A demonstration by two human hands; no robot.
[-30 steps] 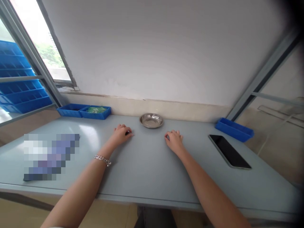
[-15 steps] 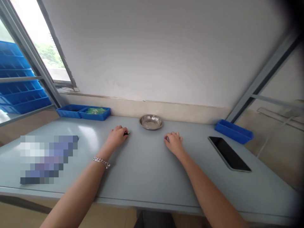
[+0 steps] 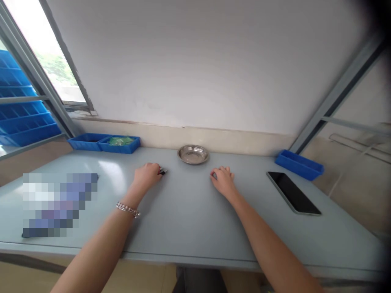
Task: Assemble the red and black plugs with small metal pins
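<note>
My left hand [image 3: 148,176] rests on the grey table, its fingers wrapped round a small tool [image 3: 163,171] with black and red on its handle and a pale metal tip pointing right. Most of the tool is hidden in the palm, so its exact kind does not show. A silver bracelet [image 3: 128,209] circles that wrist. My right hand [image 3: 224,180] lies on the tabletop with curled fingers, thumb and forefinger tips drawn together in a loop. Whether anything small is between them I cannot make out. Beyond and between both hands stands a shallow round steel dish [image 3: 193,155].
A phone [image 3: 293,193] lies to the right, below a blue bin [image 3: 299,165]. Two blue bins stand at the back left, one holding green-and-clear plastic packets [image 3: 120,141]. A blurred-out item [image 3: 61,205] lies at left. Stacked blue trays [image 3: 26,118] stand beyond the left frame post.
The camera view has shifted slightly. My left hand has turned a little, and more of the tool's tip shows. My right hand stays nearly in place, the gap inside its finger loop clearer.
</note>
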